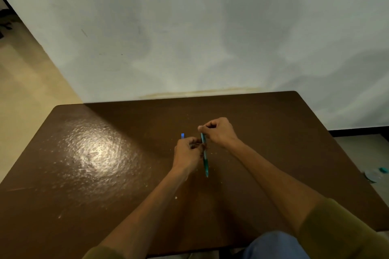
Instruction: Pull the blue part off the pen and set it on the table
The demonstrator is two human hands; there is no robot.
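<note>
A thin teal pen (204, 160) is held over the middle of the brown table (94, 174), its tip pointing toward me. My right hand (219, 131) pinches the pen's far end with curled fingers. My left hand (187, 152) grips the pen at its middle, fingers curled round the barrel. A small blue piece (182, 135), perhaps a cap, shows just beyond my left hand; whether it lies on the table or is in the fingers I cannot tell.
A pale wall (189, 38) rises right behind the table's far edge. Tan floor (25, 90) lies to the left. On the floor at the right lies a clear plastic bottle with a teal cap (376, 173). My knee in blue cloth (273, 246) shows below the near edge.
</note>
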